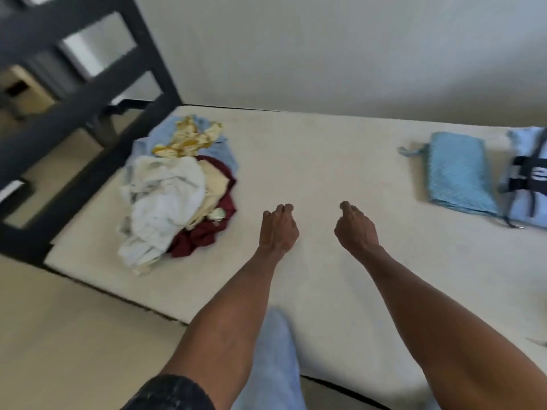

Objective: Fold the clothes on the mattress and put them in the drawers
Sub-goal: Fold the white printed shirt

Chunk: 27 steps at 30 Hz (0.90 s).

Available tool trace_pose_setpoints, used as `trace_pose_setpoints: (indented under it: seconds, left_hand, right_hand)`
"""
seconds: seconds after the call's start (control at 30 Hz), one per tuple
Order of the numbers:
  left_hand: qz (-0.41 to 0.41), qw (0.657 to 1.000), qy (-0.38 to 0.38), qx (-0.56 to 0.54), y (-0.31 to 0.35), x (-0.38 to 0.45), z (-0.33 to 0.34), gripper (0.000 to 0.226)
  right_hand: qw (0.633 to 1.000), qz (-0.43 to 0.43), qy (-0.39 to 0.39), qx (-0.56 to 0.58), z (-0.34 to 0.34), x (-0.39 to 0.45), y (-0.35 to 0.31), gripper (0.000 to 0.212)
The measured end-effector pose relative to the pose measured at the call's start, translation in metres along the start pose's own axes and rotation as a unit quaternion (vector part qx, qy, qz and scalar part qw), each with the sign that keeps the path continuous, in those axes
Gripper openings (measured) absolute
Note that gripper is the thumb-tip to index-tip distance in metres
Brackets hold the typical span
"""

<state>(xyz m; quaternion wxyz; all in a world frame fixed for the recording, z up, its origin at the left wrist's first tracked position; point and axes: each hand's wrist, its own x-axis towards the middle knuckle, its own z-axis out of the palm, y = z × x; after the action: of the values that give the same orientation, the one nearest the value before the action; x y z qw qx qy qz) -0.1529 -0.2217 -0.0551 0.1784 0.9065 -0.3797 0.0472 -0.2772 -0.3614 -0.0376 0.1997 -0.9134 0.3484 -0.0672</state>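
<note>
A heap of unfolded clothes (177,190) lies on the left part of the cream mattress (325,161): white, maroon, cream, yellow and light blue pieces. At the right edge lie a folded light blue textured cloth (458,176) and a folded pale blue garment with black print (529,179). My left hand (278,229) and my right hand (356,229) hover over the middle of the mattress with loosely curled fingers, holding nothing. The left hand is just right of the heap, not touching it.
A black bed frame end (83,93) rises at the left behind the heap. A pale wall (325,48) runs along the mattress's far side. Beige floor (74,335) lies at the lower left. My leg in light blue trousers (275,359) shows at the mattress's near edge.
</note>
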Motion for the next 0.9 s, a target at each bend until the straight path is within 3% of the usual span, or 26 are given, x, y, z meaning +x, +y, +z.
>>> trace_pose_setpoints:
  seconds: [0.13,0.3,0.5,0.6,0.7,0.77,0.9]
  left_hand:
    - [-0.099,0.992,0.063,0.055,-0.103,-0.019,-0.047,0.020]
    - [-0.250,0.960,0.038,0.119,-0.196,-0.035,-0.084,0.021]
    - [-0.387,0.912,-0.021,0.136,-0.264,-0.032,-0.081,0.075]
    - [-0.423,0.896,-0.043,0.132,-0.287,-0.021,-0.076,0.084]
    - [-0.441,0.891,-0.021,0.109,-0.301,-0.013,-0.083,0.052]
    - [-0.431,0.896,0.037,0.100,-0.303,-0.012,-0.087,0.029]
    - [-0.337,0.920,0.191,0.060,-0.259,-0.016,-0.089,0.019]
  right_hand:
    - [0.992,-0.106,-0.042,-0.062,0.039,0.000,-0.094,0.036]
    - [0.983,-0.141,-0.089,-0.076,0.075,0.004,-0.168,0.032]
    - [0.973,-0.177,-0.132,-0.068,0.102,0.012,-0.195,0.025]
    - [0.969,-0.182,-0.144,-0.084,0.107,0.020,-0.190,0.021]
    - [0.965,-0.184,-0.156,-0.098,0.106,0.027,-0.186,0.012]
    - [0.964,-0.179,-0.164,-0.104,0.104,0.028,-0.185,0.016]
    - [0.979,-0.090,-0.182,-0.010,0.104,0.029,-0.196,0.030]
